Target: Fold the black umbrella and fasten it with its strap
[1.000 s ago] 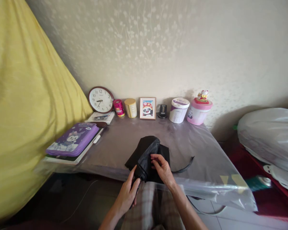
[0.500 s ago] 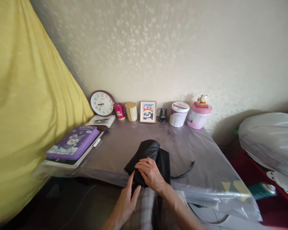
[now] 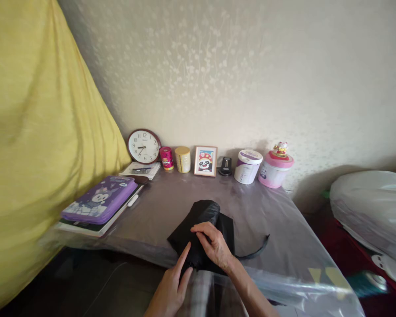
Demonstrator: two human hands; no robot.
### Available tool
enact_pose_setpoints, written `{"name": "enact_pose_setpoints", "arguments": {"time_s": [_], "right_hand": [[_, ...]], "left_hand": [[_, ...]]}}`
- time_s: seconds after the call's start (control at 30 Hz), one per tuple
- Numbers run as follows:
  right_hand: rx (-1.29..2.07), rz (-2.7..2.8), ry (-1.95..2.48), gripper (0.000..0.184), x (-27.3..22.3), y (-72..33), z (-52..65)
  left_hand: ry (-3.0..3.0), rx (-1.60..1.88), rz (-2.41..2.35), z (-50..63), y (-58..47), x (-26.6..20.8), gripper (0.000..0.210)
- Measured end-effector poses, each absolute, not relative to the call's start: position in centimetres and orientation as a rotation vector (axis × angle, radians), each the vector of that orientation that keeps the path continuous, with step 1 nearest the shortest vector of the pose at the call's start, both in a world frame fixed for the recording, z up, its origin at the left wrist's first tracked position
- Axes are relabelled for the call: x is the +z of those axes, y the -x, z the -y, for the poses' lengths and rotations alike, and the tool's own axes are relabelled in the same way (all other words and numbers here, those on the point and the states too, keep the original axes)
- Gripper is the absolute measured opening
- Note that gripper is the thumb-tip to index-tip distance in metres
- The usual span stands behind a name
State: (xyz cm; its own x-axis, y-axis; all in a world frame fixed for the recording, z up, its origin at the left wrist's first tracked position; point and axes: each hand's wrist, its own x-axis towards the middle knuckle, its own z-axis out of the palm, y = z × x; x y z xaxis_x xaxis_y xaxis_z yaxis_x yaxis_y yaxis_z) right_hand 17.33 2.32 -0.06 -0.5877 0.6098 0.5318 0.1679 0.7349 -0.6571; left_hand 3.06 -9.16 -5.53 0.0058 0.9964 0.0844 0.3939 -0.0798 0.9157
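Note:
A black folded cloth bundle (image 3: 198, 215), made of thin, slightly shiny fabric, lies at the table's front edge. From its right side a thin black strap (image 3: 255, 252) trails over the table. My left hand (image 3: 175, 279) grips the bundle's near left end, index finger along the top and thumb at the lower edge; its other fingers are hidden. My right hand (image 3: 214, 246) is bent over the top of the bundle, its fingertips drawn together on the fabric. What is inside the folds cannot be seen.
A plastic sheet covers the table (image 3: 158, 207). A purple case (image 3: 100, 200) sits on books at left. Along the wall stand a clock (image 3: 144, 146), a pink can (image 3: 166, 158), a yellow tub (image 3: 182, 159), a framed panda picture (image 3: 205, 161) and lidded tubs (image 3: 248, 166).
My right hand has shifted slightly right and lower on the black cloth bundle, its fingers more bent. My left hand stays at the near end. The camera view has tilted a little.

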Motion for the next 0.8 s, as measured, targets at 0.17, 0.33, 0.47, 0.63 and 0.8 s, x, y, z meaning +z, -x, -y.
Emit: {"name": "enact_pose_setpoints", "arguments": {"time_s": [0.17, 0.33, 0.47, 0.63, 0.8], "right_hand": [[0.388, 2.327, 0.602, 0.025, -1.4, -19.2, -3.6], [0.277, 2.323, 0.729, 0.029, -2.0, -18.3, -9.3], [0.554, 2.035, 1.073, 0.027, -1.2, -19.1, -13.1], [0.681, 1.695, 1.432, 0.033, -1.5, -24.3, -12.8], [0.963, 1.507, 1.583, 0.030, -3.0, -27.1, -10.1]], "left_hand": [[-1.654, 1.058, -1.501, 9.1, -3.1, -6.2, 0.052], [-1.682, 0.953, -1.547, 9.3, -3.1, -5.9, 0.053], [-1.614, 0.928, -1.547, 9.5, -3.2, -5.7, 0.055], [-1.529, 1.006, -1.548, 9.7, -3.4, -5.2, 0.055], [-1.466, 1.036, -1.550, 9.8, -3.3, -5.1, 0.056]]}}
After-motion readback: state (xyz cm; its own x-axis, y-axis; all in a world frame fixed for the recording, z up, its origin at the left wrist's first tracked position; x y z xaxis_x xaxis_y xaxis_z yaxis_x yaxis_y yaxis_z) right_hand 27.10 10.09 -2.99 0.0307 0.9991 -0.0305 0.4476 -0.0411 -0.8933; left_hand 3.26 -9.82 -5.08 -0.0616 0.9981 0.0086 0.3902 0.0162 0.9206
